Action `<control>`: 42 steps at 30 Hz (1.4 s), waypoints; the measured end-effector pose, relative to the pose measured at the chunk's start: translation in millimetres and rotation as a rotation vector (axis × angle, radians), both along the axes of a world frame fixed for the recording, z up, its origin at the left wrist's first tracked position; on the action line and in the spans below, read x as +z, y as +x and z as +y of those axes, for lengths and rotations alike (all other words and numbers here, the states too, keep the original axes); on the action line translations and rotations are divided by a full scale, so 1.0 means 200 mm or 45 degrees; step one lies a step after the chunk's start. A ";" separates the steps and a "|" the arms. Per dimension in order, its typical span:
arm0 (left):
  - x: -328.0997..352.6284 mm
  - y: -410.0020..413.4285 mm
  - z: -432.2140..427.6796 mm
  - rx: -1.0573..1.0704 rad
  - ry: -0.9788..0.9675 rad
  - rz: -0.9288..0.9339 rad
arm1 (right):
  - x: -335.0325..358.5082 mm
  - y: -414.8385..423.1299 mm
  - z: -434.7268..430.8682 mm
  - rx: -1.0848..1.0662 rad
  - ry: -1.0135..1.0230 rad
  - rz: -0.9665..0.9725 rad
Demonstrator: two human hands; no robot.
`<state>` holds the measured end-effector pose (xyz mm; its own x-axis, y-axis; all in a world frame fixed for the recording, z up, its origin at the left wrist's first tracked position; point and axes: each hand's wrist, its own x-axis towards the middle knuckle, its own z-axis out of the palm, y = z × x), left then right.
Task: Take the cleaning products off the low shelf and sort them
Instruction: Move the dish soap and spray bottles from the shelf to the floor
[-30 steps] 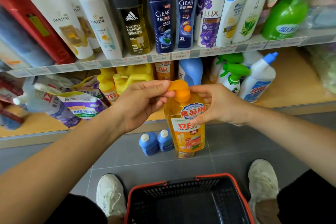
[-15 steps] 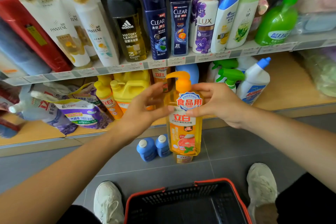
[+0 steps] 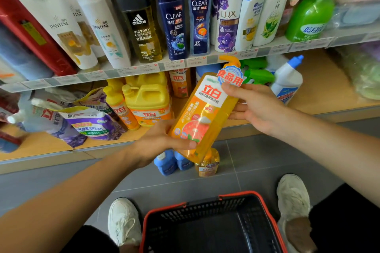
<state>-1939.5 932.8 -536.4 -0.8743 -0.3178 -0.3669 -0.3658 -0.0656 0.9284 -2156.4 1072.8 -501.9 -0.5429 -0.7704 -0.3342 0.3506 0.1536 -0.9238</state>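
Note:
An orange pump bottle of dish soap is held tilted in front of the low shelf, its pump pointing up to the right. My left hand grips its lower end from the left. My right hand holds its upper part from the right. On the low shelf stand a yellow jug, a small yellow bottle, purple refill pouches, green spray bottles and a white bottle with a blue nozzle.
A black basket with a red rim sits on the grey floor between my white shoes. Two blue bottles and a small orange pouch stand on the floor by the shelf. The upper shelf carries several shampoo bottles.
The orange bottle has gone from upright to tilted, pump end swung up and right. My left hand dropped from the pump to the bottle's lower end; my right hand stayed on its upper part.

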 end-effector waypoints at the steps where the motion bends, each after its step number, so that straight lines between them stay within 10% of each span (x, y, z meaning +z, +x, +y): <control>1: 0.00 0.00 0.00 0.056 0.035 0.028 | -0.02 0.00 0.00 -0.019 0.001 -0.007; 6: 0.02 0.01 0.02 0.431 0.007 0.136 | -0.07 0.04 0.06 -0.053 0.272 0.301; 12: 0.09 0.03 0.01 0.440 -0.900 0.027 | -0.03 0.01 0.10 -0.040 0.228 1.557; 20: 0.14 0.01 0.16 0.111 -1.101 0.245 | -0.10 0.08 0.04 1.034 0.146 1.309; 42: 0.12 0.03 0.10 0.197 -1.583 0.758 | -0.14 0.08 0.06 0.513 -0.087 0.949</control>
